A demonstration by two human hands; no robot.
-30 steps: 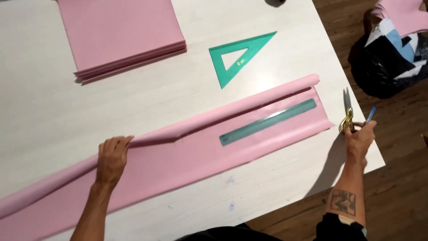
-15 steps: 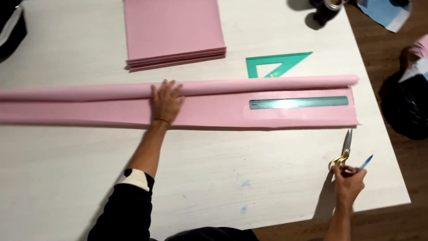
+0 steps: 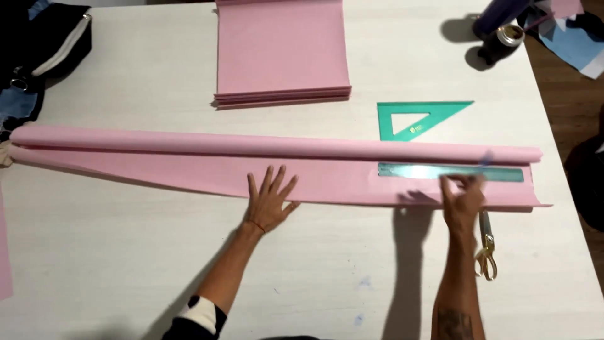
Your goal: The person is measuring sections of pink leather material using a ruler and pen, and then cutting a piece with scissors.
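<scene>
A long pink paper roll [image 3: 189, 143] lies across the white table [image 3: 126, 264], with its loose sheet [image 3: 340, 179] spread toward me. My left hand [image 3: 269, 203] rests flat with fingers spread on the sheet's near edge. My right hand [image 3: 462, 201] is at the near edge of a translucent green ruler [image 3: 428, 170] that lies on the sheet at the right. It pinches a blue pen [image 3: 486, 157], which is blurred above the ruler. Gold-handled scissors [image 3: 486, 247] lie on the table just right of my right wrist.
A green set square [image 3: 385, 113] lies beyond the roll. A stack of folded pink sheets [image 3: 280, 56] sits at the back centre. A dark bottle and a round tin [image 3: 500, 31] stand back right. Dark bags [image 3: 38, 50] lie at the left edge.
The scissors have left my right hand and now lie on the table. That hand moved up to the ruler with the pen. My left hand slid down from the roll onto the sheet's near edge.
</scene>
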